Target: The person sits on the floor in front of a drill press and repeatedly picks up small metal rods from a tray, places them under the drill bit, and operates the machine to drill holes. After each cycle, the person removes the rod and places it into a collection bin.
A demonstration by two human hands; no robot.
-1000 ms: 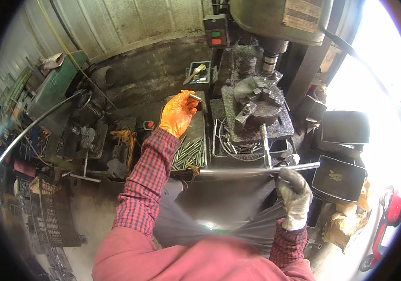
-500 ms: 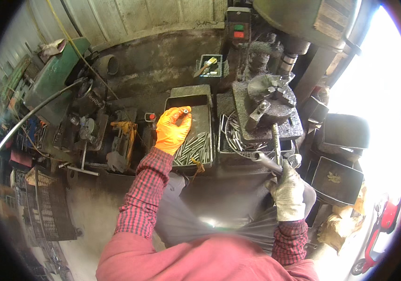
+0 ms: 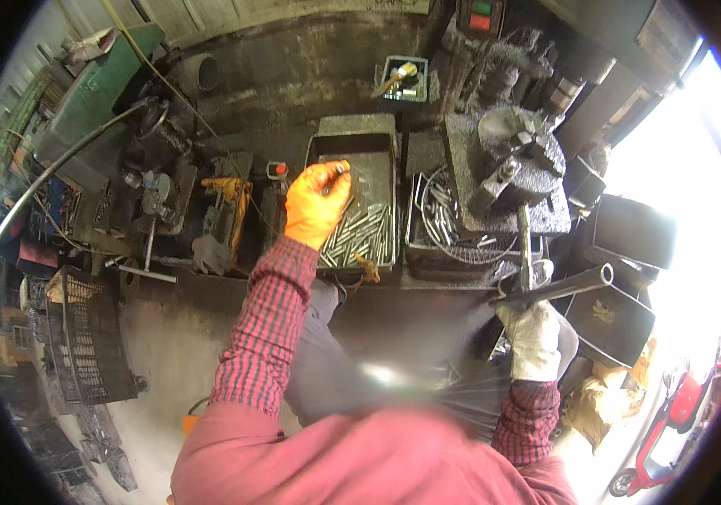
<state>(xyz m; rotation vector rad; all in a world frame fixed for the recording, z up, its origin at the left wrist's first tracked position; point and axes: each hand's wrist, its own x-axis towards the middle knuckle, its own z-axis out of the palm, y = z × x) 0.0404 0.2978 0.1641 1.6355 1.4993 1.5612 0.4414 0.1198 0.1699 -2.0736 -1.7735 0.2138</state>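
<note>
My left hand [image 3: 316, 202], in an orange glove, is closed on a small metal pin [image 3: 341, 167], its end showing at the fingertips. It is held over a metal tray [image 3: 316, 150] with many similar loose pins [image 3: 366, 234] in its near part. My right hand [image 3: 532, 335], in a soiled white glove, is closed at the cross handle [image 3: 575, 284], a metal tube lying across above the knuckles. From there a metal shaft [image 3: 525, 244] runs up to the vise [image 3: 522, 156] on the drill press table [image 3: 464, 139]. Most of the right fingers are hidden.
Between tray and vise, a bin [image 3: 412, 220] holds more metal pieces and a wire coil. A small box [image 3: 391, 94] with a brush [image 3: 396, 77] stands behind. Dark bins [image 3: 630, 231] stand at the right. Another clamp with a T-handle [image 3: 150, 271] is on the left.
The cross handle has turned, its tube end swinging from the left of my right hand to the right. My left hand still keeps the pin above the tray. The view has shifted slightly.
</note>
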